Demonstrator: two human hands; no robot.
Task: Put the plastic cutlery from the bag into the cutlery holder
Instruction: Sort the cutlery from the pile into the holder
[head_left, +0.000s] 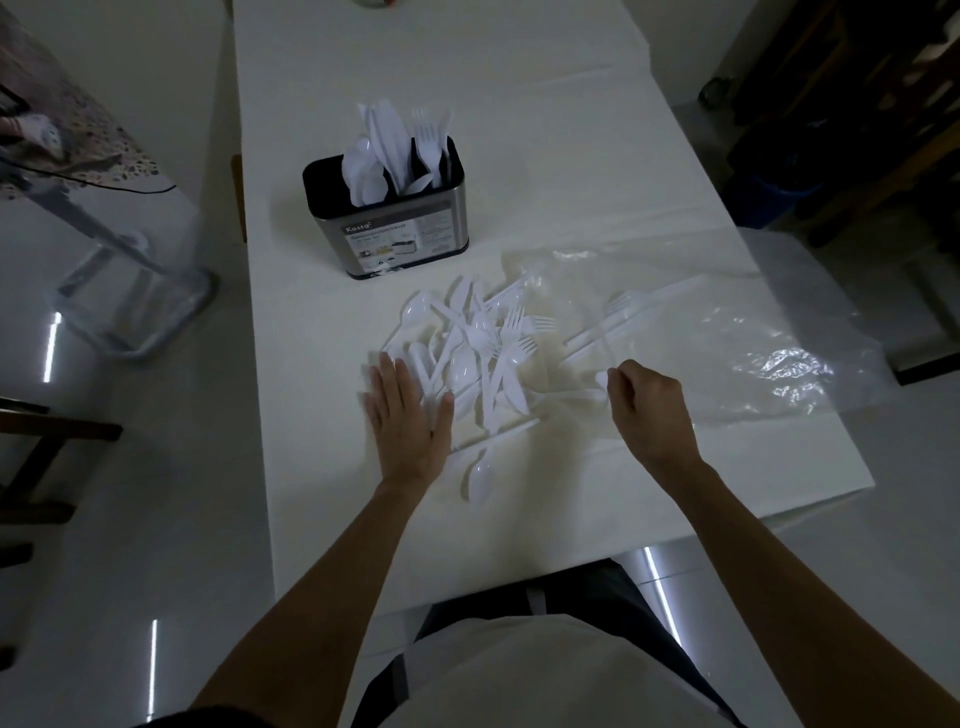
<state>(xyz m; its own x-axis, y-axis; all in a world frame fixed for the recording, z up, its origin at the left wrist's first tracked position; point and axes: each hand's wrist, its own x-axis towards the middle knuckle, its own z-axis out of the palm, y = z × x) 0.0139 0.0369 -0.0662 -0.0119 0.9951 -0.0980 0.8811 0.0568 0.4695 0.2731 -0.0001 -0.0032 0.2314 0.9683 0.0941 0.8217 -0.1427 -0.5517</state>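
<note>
White plastic cutlery lies heaped just before the part-filled cutlery holder, beside the clear bag, with the left hand spread flat on the heap and the right hand pinching 1 handle, so picking is in hand and the next move likely calls for lifting that piece into the holder.

Bare table lies open right of the cutlery holder; scattered cutlery and bag crowd its near side.

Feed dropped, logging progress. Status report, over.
Left hand flat on cutlery pile; right hand pinching one white piece. Holder part filled. Few pieces inside bag. Path to holder open.
</note>
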